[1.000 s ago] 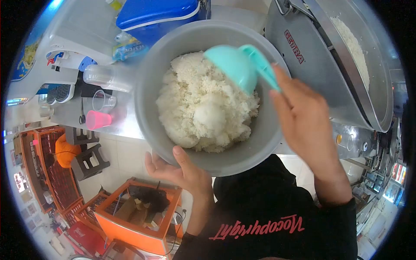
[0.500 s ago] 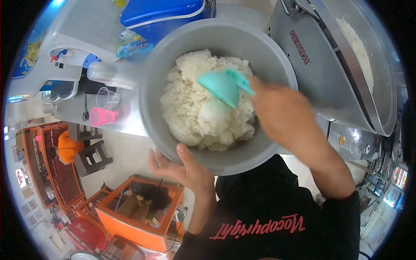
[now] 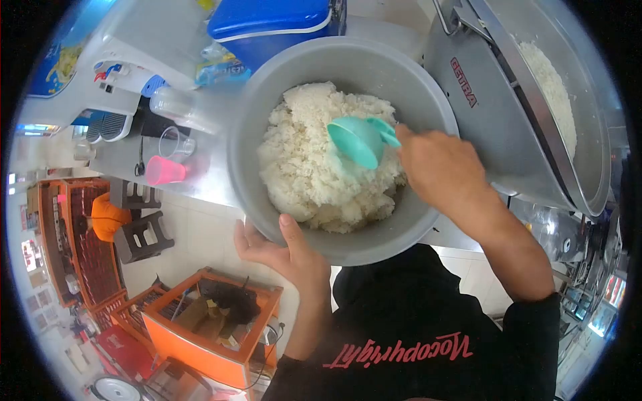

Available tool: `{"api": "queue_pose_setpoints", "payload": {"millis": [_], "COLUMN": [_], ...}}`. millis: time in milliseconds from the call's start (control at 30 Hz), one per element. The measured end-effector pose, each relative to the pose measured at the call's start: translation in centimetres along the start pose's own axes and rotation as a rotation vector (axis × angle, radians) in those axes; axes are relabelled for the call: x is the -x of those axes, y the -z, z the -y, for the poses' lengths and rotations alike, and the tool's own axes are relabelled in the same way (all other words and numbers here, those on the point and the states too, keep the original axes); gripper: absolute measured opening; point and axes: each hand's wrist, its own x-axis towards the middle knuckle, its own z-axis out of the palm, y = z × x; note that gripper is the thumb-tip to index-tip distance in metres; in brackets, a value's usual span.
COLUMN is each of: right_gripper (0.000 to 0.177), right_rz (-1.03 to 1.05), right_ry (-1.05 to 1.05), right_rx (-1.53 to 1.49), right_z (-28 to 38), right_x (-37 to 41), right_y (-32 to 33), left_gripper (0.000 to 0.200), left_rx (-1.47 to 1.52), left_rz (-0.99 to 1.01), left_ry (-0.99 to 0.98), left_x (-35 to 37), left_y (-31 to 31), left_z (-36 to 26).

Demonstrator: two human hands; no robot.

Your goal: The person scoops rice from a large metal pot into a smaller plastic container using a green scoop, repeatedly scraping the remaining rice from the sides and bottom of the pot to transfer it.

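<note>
My right hand (image 3: 445,170) is wrapped round the handle of a turquoise scoop (image 3: 358,142). The scoop is tilted over a mound of white cooked rice (image 3: 307,160), its bowl close against the top of the heap. That rice fills the middle of a large grey basin (image 3: 428,100). At the basin's near left edge, my left hand (image 3: 287,254) grips the rim, thumb on top and fingers along the outside.
A metal rice cooker (image 3: 495,127) marked GETRA stands open at right, with rice (image 3: 552,93) inside. A blue cooler box (image 3: 267,23) sits behind the basin. Left on the counter are a pink cup (image 3: 165,171) and a clear cup (image 3: 176,144). Below stands an orange cart (image 3: 200,347).
The scoop and my right hand have shifted slightly to the right over the rice. My left hand keeps its place at the rim, and the view has moved a little.
</note>
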Motion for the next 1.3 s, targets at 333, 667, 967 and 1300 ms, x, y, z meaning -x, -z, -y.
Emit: {"api": "queue_pose_setpoints", "payload": {"millis": [333, 667, 967, 1300], "right_gripper": [0.028, 0.022, 0.024, 0.041], "right_rz": [0.114, -0.120, -0.309, -0.748], "right_ry": [-0.044, -0.079, -0.045, -0.283], "right_rx": [-0.070, 0.026, -0.055, -0.208], "right_z": [0.3, 0.7, 0.4, -6.1], "right_x": [-2.1, -3.0, 1.5, 8.5], "right_y": [-0.9, -0.6, 4.1, 17.7], "left_gripper": [0.067, 0.068, 0.067, 0.065], "left_rx": [0.000, 0.066, 0.047, 0.004], "left_rz": [-0.001, -0.008, 0.038, 0.014], "left_ry": [-0.015, 0.003, -0.057, -0.012], "left_x": [-0.1, -0.2, -0.3, 0.1], "left_y": [0.1, -0.1, 0.1, 0.0], "left_z": [0.1, -0.1, 0.3, -0.4]}}
